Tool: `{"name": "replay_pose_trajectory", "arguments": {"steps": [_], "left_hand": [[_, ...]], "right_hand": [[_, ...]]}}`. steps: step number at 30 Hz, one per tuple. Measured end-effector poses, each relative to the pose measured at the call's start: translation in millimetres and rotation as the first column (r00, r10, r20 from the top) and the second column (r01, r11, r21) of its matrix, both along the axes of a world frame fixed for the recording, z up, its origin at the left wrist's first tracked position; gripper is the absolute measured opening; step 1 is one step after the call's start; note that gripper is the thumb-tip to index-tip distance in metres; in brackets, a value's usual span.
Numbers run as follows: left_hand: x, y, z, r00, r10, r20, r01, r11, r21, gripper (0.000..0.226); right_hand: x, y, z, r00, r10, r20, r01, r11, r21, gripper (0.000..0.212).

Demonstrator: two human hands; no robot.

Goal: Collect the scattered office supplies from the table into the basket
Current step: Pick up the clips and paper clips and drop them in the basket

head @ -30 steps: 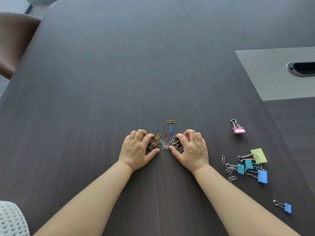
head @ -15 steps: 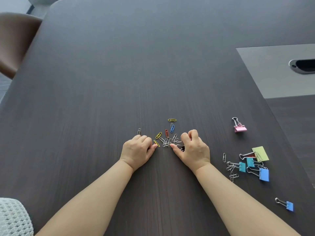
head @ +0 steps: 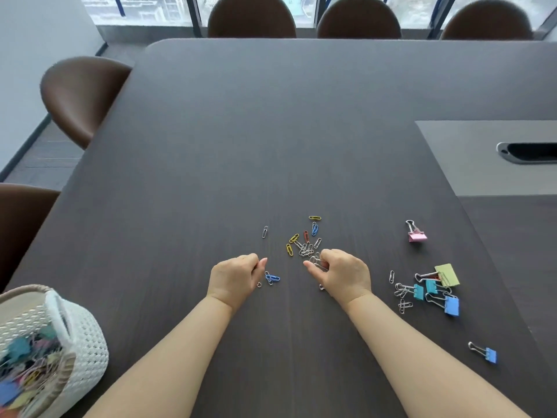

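Right hand (head: 342, 271) pinches silver paper clips (head: 315, 262); left hand (head: 236, 276) curled, contents unclear. Gather stragglers tight before lifting.

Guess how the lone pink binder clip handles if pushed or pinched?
The pink binder clip probably slides rather than rolls: its wedge body lies on the smooth table. Its wire handle juts free, so pinching there may let the body swing. It looks small and compact, so likely light and rigid.
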State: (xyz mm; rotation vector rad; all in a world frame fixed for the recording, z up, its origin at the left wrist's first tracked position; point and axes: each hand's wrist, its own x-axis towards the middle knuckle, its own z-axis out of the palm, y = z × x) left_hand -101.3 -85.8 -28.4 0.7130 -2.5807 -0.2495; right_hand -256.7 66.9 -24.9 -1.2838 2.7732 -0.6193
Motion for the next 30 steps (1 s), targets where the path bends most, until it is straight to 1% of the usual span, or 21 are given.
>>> {"name": "replay_pose_trajectory", "arguments": {"steps": [3,4,7,9,13,16,18,20,22,24,27,30], "left_hand": [[30.9,-5.2,34.7,0.996,0.043,-0.074,-0.044,0.999,-0.020,0.064],[43.6,-7.9,46.8,0.993,0.063,-0.102,-0.067,0.997,-0.035,0.063],[94.3,-18.0,82.2,0.979,0.139,-0.151,-0.151,0.986,-0.070,0.054],[138.6,-28.3,99.4,0.969,0.208,-0.138,-0.218,0.974,-0.064,0.046],[233.6,-50.7,117.8,0.928,0.367,-0.060,-0.368,0.930,-0.018,0.041],[288.8,-62.9,115.1,0.905,0.425,-0.006,-0.424,0.905,0.031,0.025],[314.5,-69.7,109.0,0.913,0.404,0.055,-0.408,0.906,0.110,0.018],[333.0,-76.2,103.7,0.932,0.348,0.097,-0.361,0.911,0.199,0.013],[346.1,-80.6,101.0,0.950,0.285,0.126,-0.307,0.926,0.222,0.012],[356.9,-83.6,101.0,0.959,0.238,0.151,-0.265,0.944,0.197,0.011],[370.5,-89.7,101.4,0.966,0.199,0.163,-0.218,0.971,0.104,0.009],[379.9,-94.7,101.9,0.958,0.218,0.186,-0.232,0.971,0.053,0.019]], "right_hand": [[21.1,-12.3,36.7,0.998,0.061,-0.019,-0.062,0.993,-0.096,0.058],[30.0,-17.9,47.7,0.996,0.090,-0.021,-0.092,0.987,-0.129,0.057],[63.8,-39.0,75.8,0.983,0.177,-0.050,-0.184,0.949,-0.257,0.044],[92.1,-56.1,89.1,0.970,0.236,-0.064,-0.245,0.919,-0.310,0.042],[154.5,-90.6,104.2,0.932,0.347,-0.100,-0.359,0.863,-0.356,0.042],[203.1,-117.2,107.2,0.901,0.428,-0.079,-0.424,0.824,-0.376,0.042],[232.9,-133.0,108.4,0.879,0.470,-0.085,-0.465,0.802,-0.375,0.042],[259.4,-146.2,109.8,0.854,0.511,-0.100,-0.511,0.783,-0.355,0.042],[281.2,-156.3,111.4,0.836,0.536,-0.119,-0.541,0.767,-0.346,0.042],[298.7,-163.8,112.7,0.824,0.550,-0.137,-0.561,0.757,-0.335,0.041],[315.8,-173.1,111.8,0.809,0.573,-0.132,-0.584,0.754,-0.303,0.043],[326.5,-179.8,113.8,0.810,0.576,-0.114,-0.584,0.769,-0.261,0.041]]}}
